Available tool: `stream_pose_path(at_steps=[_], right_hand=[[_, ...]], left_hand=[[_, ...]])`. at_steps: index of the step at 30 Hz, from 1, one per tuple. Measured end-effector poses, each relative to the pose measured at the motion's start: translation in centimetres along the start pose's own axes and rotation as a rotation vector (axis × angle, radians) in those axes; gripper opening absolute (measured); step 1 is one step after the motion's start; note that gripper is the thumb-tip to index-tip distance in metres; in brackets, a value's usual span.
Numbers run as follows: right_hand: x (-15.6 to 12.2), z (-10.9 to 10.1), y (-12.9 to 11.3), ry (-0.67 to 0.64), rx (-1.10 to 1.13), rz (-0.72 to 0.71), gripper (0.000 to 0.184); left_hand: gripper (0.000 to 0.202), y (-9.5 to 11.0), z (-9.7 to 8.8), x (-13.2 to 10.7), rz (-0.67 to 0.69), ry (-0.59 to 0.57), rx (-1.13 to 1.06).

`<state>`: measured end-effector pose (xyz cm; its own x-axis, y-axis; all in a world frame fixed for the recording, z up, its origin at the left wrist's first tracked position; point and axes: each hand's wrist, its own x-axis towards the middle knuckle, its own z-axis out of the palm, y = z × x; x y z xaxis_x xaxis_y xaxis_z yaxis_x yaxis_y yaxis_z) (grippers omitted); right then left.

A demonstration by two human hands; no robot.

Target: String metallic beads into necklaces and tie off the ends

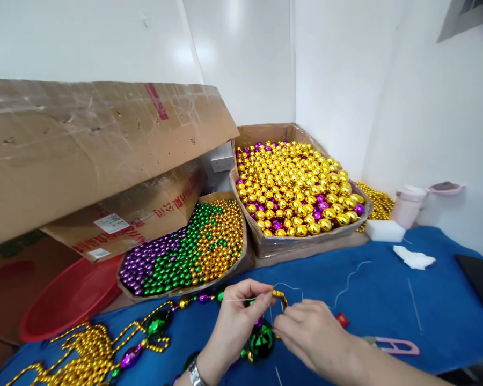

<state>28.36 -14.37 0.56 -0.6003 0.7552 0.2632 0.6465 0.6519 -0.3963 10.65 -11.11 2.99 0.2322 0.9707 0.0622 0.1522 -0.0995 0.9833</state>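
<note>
Left hand (240, 317) pinches curved, glossy gold-bead strand (280, 294).

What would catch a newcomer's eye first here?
Probably the box of shiny gold and purple balls at the back. Left of it, a smaller box holds purple, green and gold beads. In front, over blue cloth, a short gold strand runs between the left hand and right hand.

threaded beads (279, 294): glossy, metallic-looking | tablecloth (380, 300): matt cloth | carton (104, 145): scuffed cardboard | basin (78, 295): smooth plastic | watchband (194, 372): shiny metal
</note>
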Motion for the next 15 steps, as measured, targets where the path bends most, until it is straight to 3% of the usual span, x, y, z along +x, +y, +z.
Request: stream_pose_path(at_steps=[2,4,6,11,15], right_hand=[[0.1,-1.2,0.6,0.048,0.163,0.046,0.019],[0.8,-2.3,1.6,0.185,0.508,0.164,0.02],[1.6,-2.6,2.7,0.215,0.819,0.218,0.023],[2.9,0.6,3.6,-0.138,1.2,0.133,0.038],[2.7,2.7,3.3,-0.182,1.343,0.133,0.035]], left_hand=[[0.011,0.2,-0.2,-0.3,0.101,0.003,0.132],[0.009,0.5,-0.5,-0.5,0.235,-0.04,0.255],[0.011,0.8,-0.6,-0.6,0.381,-0.107,0.327],[0.022,1.2,-0.8,-0.2,0.708,-0.147,0.417],[0.024,0.5,-0.8,0.0,0.746,-0.117,0.412]])
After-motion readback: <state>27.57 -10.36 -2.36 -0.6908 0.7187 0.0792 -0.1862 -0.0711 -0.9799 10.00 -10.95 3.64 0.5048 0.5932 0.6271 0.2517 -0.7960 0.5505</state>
